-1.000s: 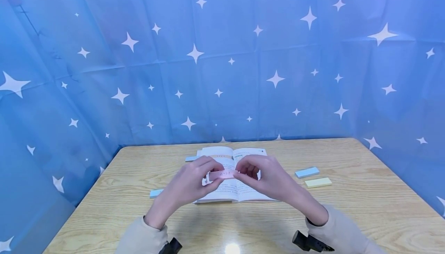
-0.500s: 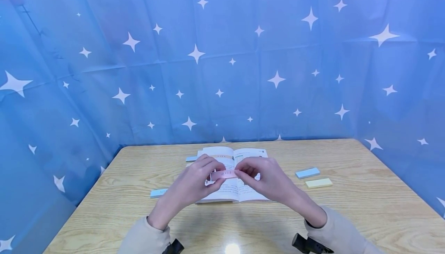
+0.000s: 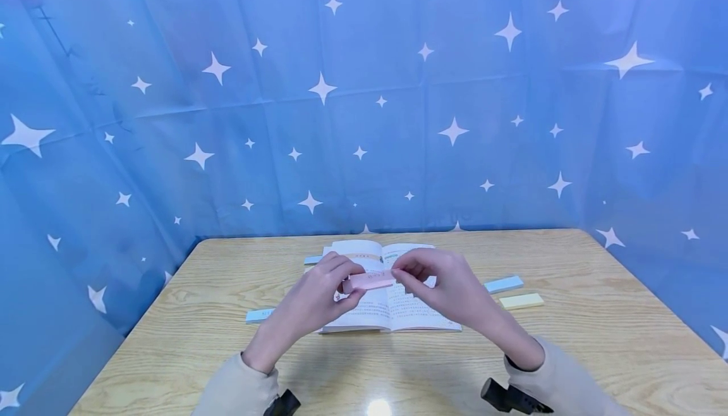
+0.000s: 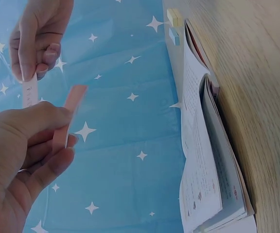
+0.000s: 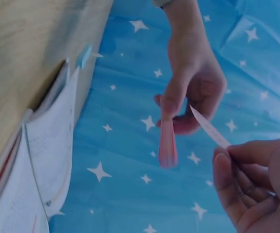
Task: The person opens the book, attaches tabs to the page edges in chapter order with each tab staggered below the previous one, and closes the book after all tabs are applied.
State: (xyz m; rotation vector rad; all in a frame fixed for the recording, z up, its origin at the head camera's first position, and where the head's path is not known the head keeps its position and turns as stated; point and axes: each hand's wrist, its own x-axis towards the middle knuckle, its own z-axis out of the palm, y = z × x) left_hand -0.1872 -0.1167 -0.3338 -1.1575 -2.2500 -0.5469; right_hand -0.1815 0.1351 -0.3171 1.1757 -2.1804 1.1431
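Observation:
My left hand pinches a pad of pink sticky notes between thumb and fingers, above an open book. A single pink sticky note with handwriting on it is pinched at one end by my right hand. In the right wrist view the note stands apart from the pad, its free end near the left hand's fingers. From the head, note and pad overlap in one pink band over the pages.
To the book's right lie a blue sticky pad and a yellow sticky pad. Blue strips show at left, one near the left wrist and another by the book's far left edge. A starry blue curtain hangs behind the wooden table.
My right hand has moved slightly right and the written note has shifted up with it, baring more of the pink pad. The left hand stays almost in place.

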